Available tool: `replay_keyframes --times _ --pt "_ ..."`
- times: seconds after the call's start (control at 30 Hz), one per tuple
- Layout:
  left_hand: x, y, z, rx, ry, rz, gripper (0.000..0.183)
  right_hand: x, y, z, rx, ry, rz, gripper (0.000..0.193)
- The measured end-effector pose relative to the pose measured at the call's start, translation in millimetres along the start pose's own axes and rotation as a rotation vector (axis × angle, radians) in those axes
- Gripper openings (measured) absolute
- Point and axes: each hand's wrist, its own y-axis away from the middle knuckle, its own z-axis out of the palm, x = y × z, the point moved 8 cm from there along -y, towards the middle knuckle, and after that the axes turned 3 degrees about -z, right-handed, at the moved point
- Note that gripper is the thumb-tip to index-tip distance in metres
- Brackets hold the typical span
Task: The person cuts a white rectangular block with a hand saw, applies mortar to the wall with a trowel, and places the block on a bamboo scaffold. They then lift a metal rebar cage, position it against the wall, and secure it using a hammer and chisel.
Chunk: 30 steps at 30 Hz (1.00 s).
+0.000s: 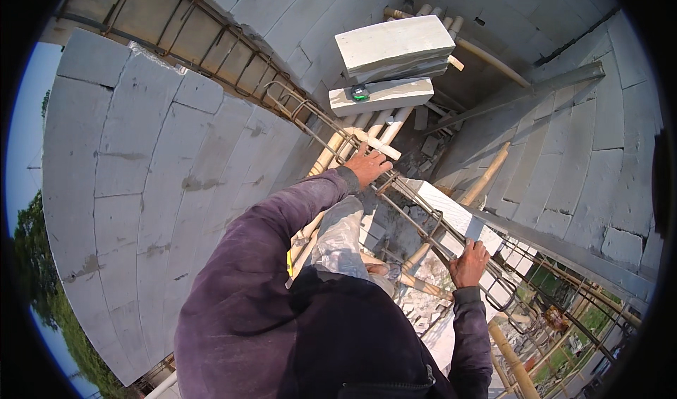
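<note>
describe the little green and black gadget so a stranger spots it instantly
Beyond the left hand, near the picture's top centre, find the big pale block. Just below it in view lies a narrower-looking block, with the gadget on its left half. Bright green and black, it stands out from the pale blocks around it.

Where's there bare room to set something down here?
Atop the farther white rectangular block, bordered in front by the nearer white block bearing a green-and-black tape measure. It's crowded along the long steel rebar cage, between left hand and right hand.
</note>
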Motion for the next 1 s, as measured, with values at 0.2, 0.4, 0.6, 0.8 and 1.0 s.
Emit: replay_keyframes --times 0.2,0.4,0.6,0.8,1.0 --pt "-62 24 21 0.074 -0.017 -0.112 0.065 -48 -42 8 -0.087 0.029 -0.096 0.061" --pt "-75 27 15 0.05 -0.031 -0.155 0.048 -60 -60 10 -0.077 0.033 -0.12 0.062" --pt "-78 29 13 0.156 -0.03 -0.159 0.043 -59 -61 11 -0.052 0.04 -0.13 0.062" --pt "-75 31 16 0.146 -0.047 -0.123 0.033 -56 -59 15 -0.059 -0.001 -0.117 0.061" --pt "-72 29 21 0.166 -0.043 -0.11 0.031 -53 -53 16 -0.075 0.011 -0.12 0.063"
